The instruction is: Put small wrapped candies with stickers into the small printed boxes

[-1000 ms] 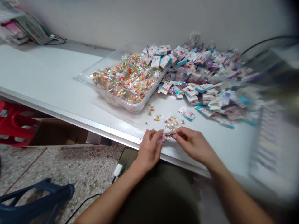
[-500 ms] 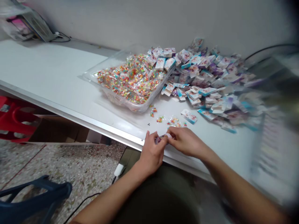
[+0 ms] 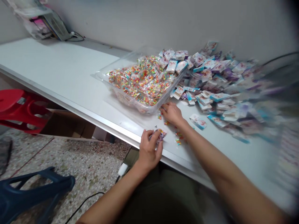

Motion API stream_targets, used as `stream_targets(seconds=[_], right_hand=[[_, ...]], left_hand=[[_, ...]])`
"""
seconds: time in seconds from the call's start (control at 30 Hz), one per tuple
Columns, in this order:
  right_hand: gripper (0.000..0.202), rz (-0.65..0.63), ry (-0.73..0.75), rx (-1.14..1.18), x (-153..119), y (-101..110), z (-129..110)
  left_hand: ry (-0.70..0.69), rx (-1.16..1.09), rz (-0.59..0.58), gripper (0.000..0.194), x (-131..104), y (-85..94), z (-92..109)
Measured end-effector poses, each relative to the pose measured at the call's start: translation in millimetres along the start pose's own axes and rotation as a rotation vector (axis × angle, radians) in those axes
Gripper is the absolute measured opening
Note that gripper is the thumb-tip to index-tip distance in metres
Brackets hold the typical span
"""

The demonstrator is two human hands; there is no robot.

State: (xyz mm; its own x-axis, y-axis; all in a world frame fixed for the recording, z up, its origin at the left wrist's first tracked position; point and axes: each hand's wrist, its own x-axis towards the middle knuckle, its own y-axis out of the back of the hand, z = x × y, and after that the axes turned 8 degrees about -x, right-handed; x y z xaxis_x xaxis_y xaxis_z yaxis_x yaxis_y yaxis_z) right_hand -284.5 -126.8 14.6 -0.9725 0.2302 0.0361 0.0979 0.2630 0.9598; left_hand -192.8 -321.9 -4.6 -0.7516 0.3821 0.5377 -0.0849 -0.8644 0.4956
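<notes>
Near the table's front edge, my left hand [image 3: 150,151] has its fingers closed around a small printed packet [image 3: 161,134]. My right hand [image 3: 171,114] reaches down to the table beside the near right corner of a clear plastic tray [image 3: 146,109]; its fingertips are bent over small bags of coloured beads, and what they hold, if anything, is hidden. Many bead bags [image 3: 140,81] fill the tray. More bead bags [image 3: 178,141] lie under and beside my right forearm. A single small box [image 3: 198,121] rests to the right of my right hand.
A large heap of small blue, white and purple boxes [image 3: 217,96] spreads along the wall at the right. Cables and a wrapped item stand at the table's far left. Below are a red stool [image 3: 21,107], a cardboard box [image 3: 67,126] and a dark blue stool [image 3: 35,193].
My right hand has left the packet and moved up and away to the bead bags beside the tray. My left hand stays on the packet. The view has shifted slightly.
</notes>
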Motion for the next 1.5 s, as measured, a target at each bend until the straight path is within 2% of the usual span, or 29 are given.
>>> stream_targets(seconds=[0.07, 0.17, 0.27, 0.4, 0.47, 0.53, 0.67, 0.73, 0.83, 0.93, 1.03, 1.1, 1.27, 1.5], right_hand=[[0.02, 0.008, -0.016, 0.024, -1, -2, 4], [0.015, 0.008, -0.048, 0.1, -19, 9, 17], [0.018, -0.023, -0.064, 0.231, -53, 31, 27], [0.026, -0.13, -0.04, 0.572, -105, 59, 25], [0.021, -0.161, -0.013, 0.519, -123, 69, 18], [0.011, -0.15, 0.026, 0.276, -134, 75, 11], [0.013, -0.111, 0.042, -0.259, -141, 81, -3], [0.016, -0.128, 0.037, -0.401, -142, 81, -8], [0.019, -0.177, 0.058, -0.496, -141, 81, -13], [0.018, -0.225, 0.101, -0.499, -139, 82, -13], [0.02, -0.275, 0.181, -0.408, -137, 86, -9], [0.023, -0.279, 0.172, -0.359, -137, 87, -7], [0.014, -0.165, 0.013, -0.322, -141, 79, -5], [0.017, -0.004, 0.069, -0.261, -154, 62, -8]], left_hand=[[-0.014, 0.026, 0.012, 0.037, 3, -1.0, -1], [0.01, -0.007, -0.007, 0.037, 5, -4.5, -1], [0.033, -0.035, -0.028, 0.037, 4, -10.6, 1], [0.03, -0.044, -0.072, 0.038, 2, -21.4, 6], [0.013, -0.05, -0.093, 0.039, 1, -27.1, 8], [-0.005, -0.056, -0.111, 0.04, 0, -32.4, 10], [-0.016, -0.061, -0.145, 0.04, -2, -40.5, 15], [-0.017, -0.066, -0.158, 0.04, -3, -43.2, 16], [-0.034, -0.079, -0.145, 0.046, -5, -46.0, 19], [-0.052, -0.079, -0.115, 0.053, -6, -47.8, 20], [-0.043, -0.071, -0.094, 0.05, -8, -49.3, 20], [-0.031, -0.072, -0.08, 0.047, -8, -50.0, 20], [-0.035, -0.097, -0.052, 0.045, -9, -50.1, 18], [0.001, -0.154, -0.02, 0.043, -12, -49.1, 15]])
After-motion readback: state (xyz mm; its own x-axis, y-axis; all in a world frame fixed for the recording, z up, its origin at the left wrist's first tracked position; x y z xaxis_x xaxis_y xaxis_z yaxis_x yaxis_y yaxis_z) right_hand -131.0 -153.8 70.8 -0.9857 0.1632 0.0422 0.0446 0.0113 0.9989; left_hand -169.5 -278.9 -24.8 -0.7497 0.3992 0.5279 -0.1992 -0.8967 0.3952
